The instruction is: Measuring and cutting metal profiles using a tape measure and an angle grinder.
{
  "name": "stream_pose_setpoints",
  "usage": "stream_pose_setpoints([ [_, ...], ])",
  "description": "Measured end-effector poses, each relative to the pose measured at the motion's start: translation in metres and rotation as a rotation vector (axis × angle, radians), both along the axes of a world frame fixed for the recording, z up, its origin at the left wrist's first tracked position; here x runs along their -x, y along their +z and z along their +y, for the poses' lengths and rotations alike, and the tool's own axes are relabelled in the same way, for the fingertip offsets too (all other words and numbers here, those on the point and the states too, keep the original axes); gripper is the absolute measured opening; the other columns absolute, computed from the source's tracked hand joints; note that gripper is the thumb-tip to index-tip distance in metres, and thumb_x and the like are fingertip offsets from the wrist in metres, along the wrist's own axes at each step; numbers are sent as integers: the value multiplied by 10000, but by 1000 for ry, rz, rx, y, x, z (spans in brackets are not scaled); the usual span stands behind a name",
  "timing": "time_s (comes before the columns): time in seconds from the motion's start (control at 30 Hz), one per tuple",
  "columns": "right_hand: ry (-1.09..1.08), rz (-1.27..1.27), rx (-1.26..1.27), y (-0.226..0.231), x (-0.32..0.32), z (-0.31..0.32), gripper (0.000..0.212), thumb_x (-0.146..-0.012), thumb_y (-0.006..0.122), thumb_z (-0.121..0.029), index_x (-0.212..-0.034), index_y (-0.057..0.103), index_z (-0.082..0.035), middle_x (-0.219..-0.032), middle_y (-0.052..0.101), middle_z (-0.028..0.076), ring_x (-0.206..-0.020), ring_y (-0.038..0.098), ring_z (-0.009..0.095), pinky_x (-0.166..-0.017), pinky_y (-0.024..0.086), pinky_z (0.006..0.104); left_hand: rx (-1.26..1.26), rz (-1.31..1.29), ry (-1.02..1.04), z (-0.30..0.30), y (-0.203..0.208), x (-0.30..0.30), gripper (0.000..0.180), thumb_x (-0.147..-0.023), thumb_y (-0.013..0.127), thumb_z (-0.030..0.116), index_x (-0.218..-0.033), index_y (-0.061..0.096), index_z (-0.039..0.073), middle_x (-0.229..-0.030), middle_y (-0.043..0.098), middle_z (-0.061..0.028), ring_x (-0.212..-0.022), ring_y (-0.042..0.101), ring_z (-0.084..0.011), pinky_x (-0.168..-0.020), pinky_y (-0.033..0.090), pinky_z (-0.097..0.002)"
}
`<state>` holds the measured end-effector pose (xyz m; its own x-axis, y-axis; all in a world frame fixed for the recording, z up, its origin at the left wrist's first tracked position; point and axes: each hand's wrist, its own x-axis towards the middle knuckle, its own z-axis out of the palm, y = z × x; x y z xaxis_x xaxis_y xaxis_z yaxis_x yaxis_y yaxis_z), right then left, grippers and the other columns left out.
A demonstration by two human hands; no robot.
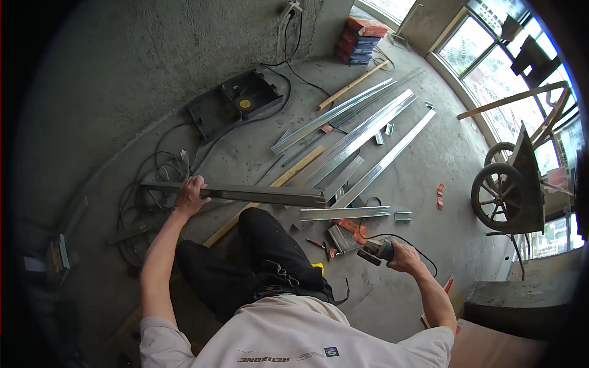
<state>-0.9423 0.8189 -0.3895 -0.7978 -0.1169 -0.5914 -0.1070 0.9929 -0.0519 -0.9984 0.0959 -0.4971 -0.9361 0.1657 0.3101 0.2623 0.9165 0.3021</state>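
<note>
Head view, looking down on a person crouched on a concrete floor: out beyond the left hand (190,195) lies a tangle of black cables (150,184), and above them an open dark tool case (233,104). The left hand is wrapped around a long grey metal channel (245,194), fingers curled over its top edge near the left end, holding it level across the knee while the rest of the channel runs toward the right hand. Just past the channel's free end, between the hands, a short cut piece of channel (343,212) lies on the floor, and farther off a fan of bright steel studs (356,138) and a wooden batten (273,184). The right hand (405,256) is closed around the body of a small angle grinder (375,250), its cord (423,253) looping on the floor beside that hand. Well to the right of it stands a wheelbarrow (512,190). My judgement is that the channel, gripped only at one end, could twist or chatter when the disc bites, and the grinder, held one-handed, could kick toward the leg; the trailing cord could also snag on the offcuts.
</note>
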Motion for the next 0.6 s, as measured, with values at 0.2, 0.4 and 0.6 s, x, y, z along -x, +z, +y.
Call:
stream_pose_setpoints([
  [0.2,-132,34,99,-16,-21,-2,592,-664,799,-269,-1158,577,-32,-1018,733,259,-1022,693,471,-883,559,539,-583,602,453,-31,242,78,487,-896,835,283,-1143,540,-16,-961,683,-147,-871,675,-304,-812,536,-435],
  [0.4,-179,75,195,-37,-17,-23,612,-649,818,-269,-1170,594,-39,-1049,735,261,-1061,685,482,-911,561,531,-867,673,803,-96,179,104,479,-844,820,207,-1142,613,-106,-1038,718,-171,-948,681,-245,-874,544,-387],
  [0.6,-277,106,220,-37,-15,-12,666,-616,847,-260,-1200,622,-30,-1081,749,256,-1071,704,467,-945,568,516,-1026,90,1264,-70,-38,29,674,-770,840,285,-1209,580,-156,-1199,688,-340,-1116,690,-472,-948,568,-510],
])
